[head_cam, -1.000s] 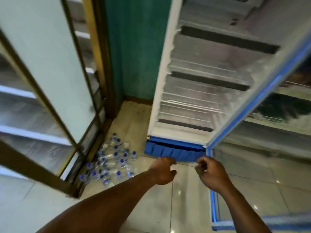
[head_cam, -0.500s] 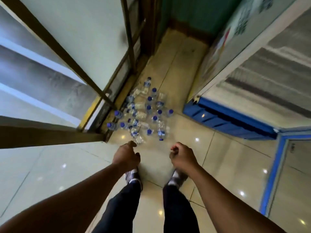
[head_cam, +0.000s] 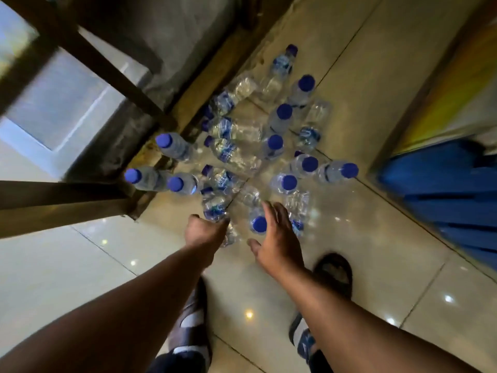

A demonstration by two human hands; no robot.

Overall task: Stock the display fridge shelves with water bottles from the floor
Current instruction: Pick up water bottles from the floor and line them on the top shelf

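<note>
Roughly twenty small water bottles [head_cam: 258,146] are bunched together on the floor, right up against the dark wooden frame [head_cam: 88,57] on the left side. They're clear ribbed plastic with blue screw caps and blue-and-white labels, and the clear bodies kinda vanish into the floor sheen. About half stand upright so you mostly just see round caps, the rest are lying on their sides pointing every which way, some touching each other.

Left hand [head_cam: 205,231] is curled around one of the lying bottles [head_cam: 215,208] at the near edge of the pile, fingers wrapped over the label end. Looks like a proper grip, though the fingertips are hidden underneath. Right hand [head_cam: 277,238] is spread wide, palm down, thumb out to the side, sitting just above an upright bottle [head_cam: 258,223] whose cap pokes out between thumb and fingers. Not closed on anything.

Floor [head_cam: 363,84] is glossy pale beige tile, big squares with thin grout lines and little light spots reflected in it. Two feet in dark sandals [head_cam: 333,273] at the bottom. Off to the right is the fridge base [head_cam: 441,189], blue slatted plastic, pretty motion-blurred.
</note>
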